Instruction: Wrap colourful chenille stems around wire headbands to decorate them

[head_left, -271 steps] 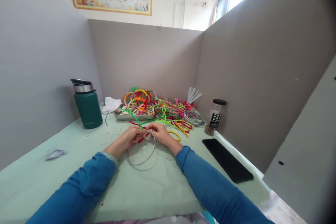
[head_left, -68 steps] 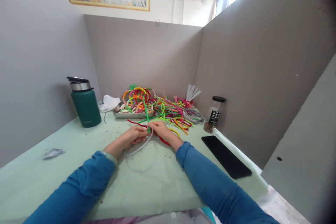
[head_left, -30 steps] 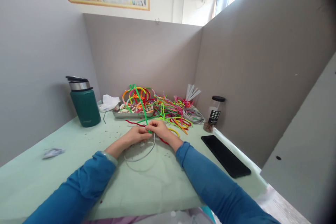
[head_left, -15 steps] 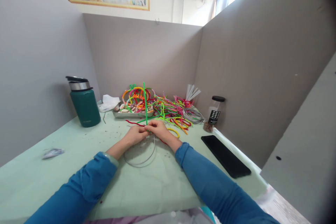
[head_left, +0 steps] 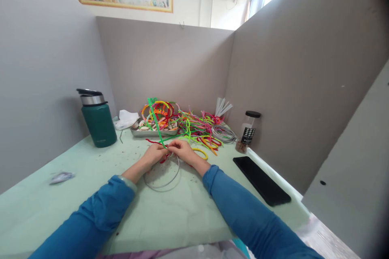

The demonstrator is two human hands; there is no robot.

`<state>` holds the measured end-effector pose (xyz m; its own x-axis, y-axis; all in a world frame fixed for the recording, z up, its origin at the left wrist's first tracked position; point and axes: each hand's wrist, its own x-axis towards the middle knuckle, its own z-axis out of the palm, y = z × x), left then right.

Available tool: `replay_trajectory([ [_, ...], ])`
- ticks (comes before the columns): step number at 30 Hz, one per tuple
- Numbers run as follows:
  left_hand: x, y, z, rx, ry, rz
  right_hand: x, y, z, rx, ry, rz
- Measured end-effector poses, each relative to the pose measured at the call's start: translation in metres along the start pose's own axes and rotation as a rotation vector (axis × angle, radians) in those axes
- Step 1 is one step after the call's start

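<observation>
My left hand (head_left: 154,156) and my right hand (head_left: 183,151) meet over the middle of the table, fingers pinched close together. Between their fingertips runs a green pipe cleaner (head_left: 156,123), its long free end rising up and tilted to the left. A thin grey wire hoop (head_left: 162,191) hangs from the same spot, its curve reaching down toward me. A red pipe cleaner (head_left: 151,141) passes behind the fingers, and a bit of red also shows below them. Exactly how these strands cross is hidden by my fingers.
Behind my hands lie a metal tray (head_left: 142,133) and a heap of coloured pipe cleaners (head_left: 197,123) beside a grey wire coil (head_left: 224,134). A green bottle (head_left: 99,123) stands left. A jar (head_left: 248,131) and black phone (head_left: 261,180) are right. Grey partitions surround the table.
The green pipe cleaner's free end has swung from upright to leaning left. My left hand has shifted slightly left, and red now shows under the fingers.
</observation>
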<state>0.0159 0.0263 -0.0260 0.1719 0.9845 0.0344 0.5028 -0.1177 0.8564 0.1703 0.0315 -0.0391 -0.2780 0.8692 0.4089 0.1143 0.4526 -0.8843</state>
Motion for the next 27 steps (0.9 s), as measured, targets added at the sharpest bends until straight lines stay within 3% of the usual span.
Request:
replay_trajectory([
  [14,-0.0004,0.0025,-0.0009,0.17,0.033,0.037,-0.0008,0.0053,0.0018,-0.328,-0.04,-0.075],
  [27,0.0009,0.0,-0.0015,0.311,0.037,0.058,-0.0018,0.0023,0.0021,-0.494,-0.032,-0.098],
])
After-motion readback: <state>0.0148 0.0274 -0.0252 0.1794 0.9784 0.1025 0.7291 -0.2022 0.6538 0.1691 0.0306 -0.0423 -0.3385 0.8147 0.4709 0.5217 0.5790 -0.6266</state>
